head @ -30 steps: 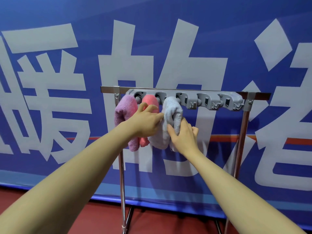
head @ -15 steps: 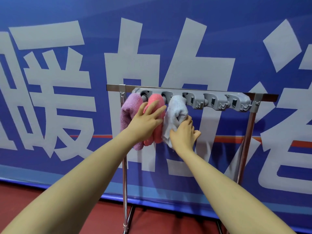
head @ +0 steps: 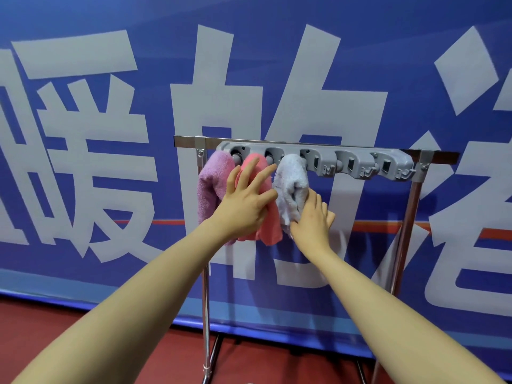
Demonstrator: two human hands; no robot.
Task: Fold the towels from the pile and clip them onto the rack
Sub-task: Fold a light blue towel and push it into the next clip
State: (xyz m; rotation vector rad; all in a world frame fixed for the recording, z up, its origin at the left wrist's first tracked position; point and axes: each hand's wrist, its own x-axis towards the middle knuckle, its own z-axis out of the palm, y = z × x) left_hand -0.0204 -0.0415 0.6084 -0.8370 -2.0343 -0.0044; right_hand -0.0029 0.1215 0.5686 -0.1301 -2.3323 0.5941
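Three folded towels hang side by side from the grey clip bar [head: 360,164] fixed under the top rail of the metal rack [head: 404,245]: a purple towel [head: 213,187] at the left end, a pink towel [head: 270,228] next to it, and a pale lavender-white towel [head: 292,184] in the third clip. Each is doubled over so that its bulk is caught in a clip and the ends dangle. The left hand [head: 246,203] lies flat with fingers spread over the pink towel, apparently steadying it and keeping it out of the way. The right hand [head: 311,220] has its fingers relaxed against the lower edge of the pale towel, seemingly smoothing or tugging it to check that the clip holds; whether it pinches the cloth I cannot tell. The clips to the right stand vacant. The pile itself is out of view. Behind the rack hangs a blue banner [head: 83,134] with large pale characters.
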